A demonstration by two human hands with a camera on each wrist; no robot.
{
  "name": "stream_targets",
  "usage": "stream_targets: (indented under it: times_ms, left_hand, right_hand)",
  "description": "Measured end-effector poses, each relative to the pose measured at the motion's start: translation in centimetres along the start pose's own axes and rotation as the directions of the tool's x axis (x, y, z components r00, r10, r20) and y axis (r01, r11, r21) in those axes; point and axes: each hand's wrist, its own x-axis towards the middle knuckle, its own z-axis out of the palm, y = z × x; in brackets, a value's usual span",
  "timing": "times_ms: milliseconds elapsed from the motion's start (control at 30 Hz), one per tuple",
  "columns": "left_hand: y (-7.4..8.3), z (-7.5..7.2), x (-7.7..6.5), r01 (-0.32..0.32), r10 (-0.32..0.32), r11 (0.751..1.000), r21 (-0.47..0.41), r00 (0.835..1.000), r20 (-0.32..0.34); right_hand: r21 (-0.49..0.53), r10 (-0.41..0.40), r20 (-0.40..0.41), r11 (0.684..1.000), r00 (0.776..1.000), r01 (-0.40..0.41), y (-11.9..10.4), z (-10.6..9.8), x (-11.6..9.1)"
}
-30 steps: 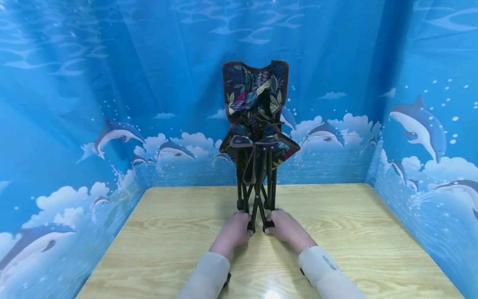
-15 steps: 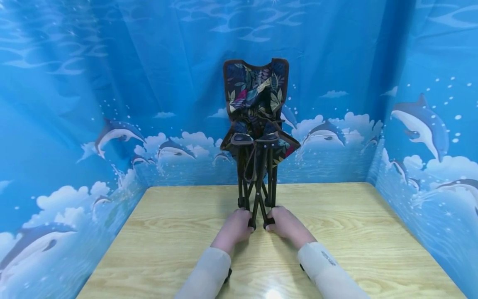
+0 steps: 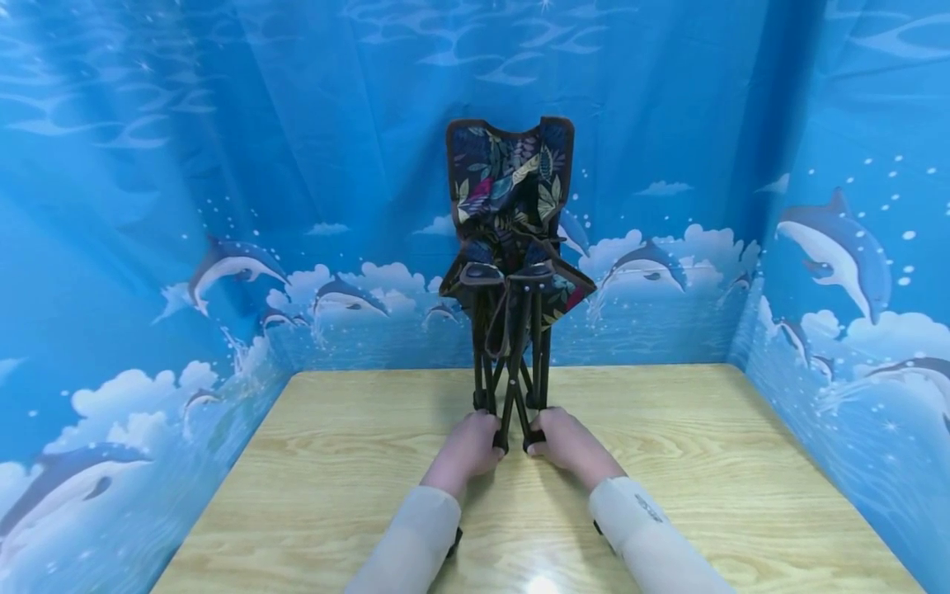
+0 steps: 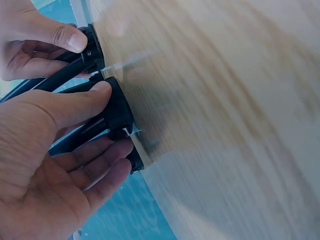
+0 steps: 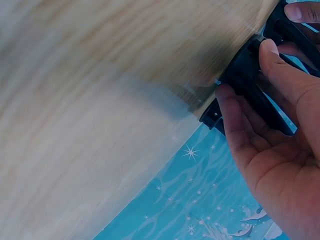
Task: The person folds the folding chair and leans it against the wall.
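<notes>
A folding chair (image 3: 510,181) with dark leaf-patterned fabric and brown edging stands upright, mostly folded, its black legs crossed and drawn together. My left hand (image 3: 471,445) grips the foot of its near left leg. In the left wrist view the thumb of that hand (image 4: 60,130) presses a black plastic foot (image 4: 117,105) while the fingers curl below it. My right hand (image 3: 567,444) grips the near right foot; in the right wrist view, thumb and fingers of this hand (image 5: 280,135) pinch the black foot (image 5: 242,62). The feet are close over the tabletop.
The chair stands on a light wood-grain table (image 3: 356,445), toward its back edge. A blue curtain (image 3: 334,165) printed with dolphins and waves hangs behind and along both sides.
Both hands, still gripping the near feet, have shifted slightly away from me. The gap between those feet looks nearly the same, and the chair otherwise keeps its shape.
</notes>
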Motion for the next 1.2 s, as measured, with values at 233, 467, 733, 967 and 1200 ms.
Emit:
stream_targets:
  times_ms: [233, 467, 733, 967, 1200]
  left_hand:
    - [-0.1, 0.1, 0.5, 0.015, -0.015, 1.0, -0.003, 1.0, 0.016]
    - [-0.3, 0.3, 0.9, 0.013, -0.013, 1.0, 0.012, 1.0, 0.018]
    - [-0.5, 0.4, 1.4, 0.011, -0.011, 1.0, 0.027, 1.0, 0.019]
    - [-0.7, 0.4, 1.7, 0.0, -0.001, 0.999, 0.044, 1.0, 0.011]
    - [-0.8, 0.5, 2.0, 0.0, 0.0, 0.999, 0.036, 1.0, 0.002]
  right_hand:
    - [-0.006, 0.007, -0.005, 1.0, 1.0, -0.007, 0.1, 0.0, 0.5]
    - [-0.004, 0.029, -0.006, 1.0, 1.0, -0.029, 0.4, 0.1, 1.0]
    - [-0.015, 0.036, 0.012, 0.999, 0.999, -0.036, 0.6, 0.1, 1.4]
    - [-0.005, 0.048, 0.02, 0.999, 0.999, -0.047, 0.6, 0.0, 1.6]
    - [-0.01, 0.049, 0.012, 0.999, 0.999, -0.049, 0.6, -0.1, 1.9]
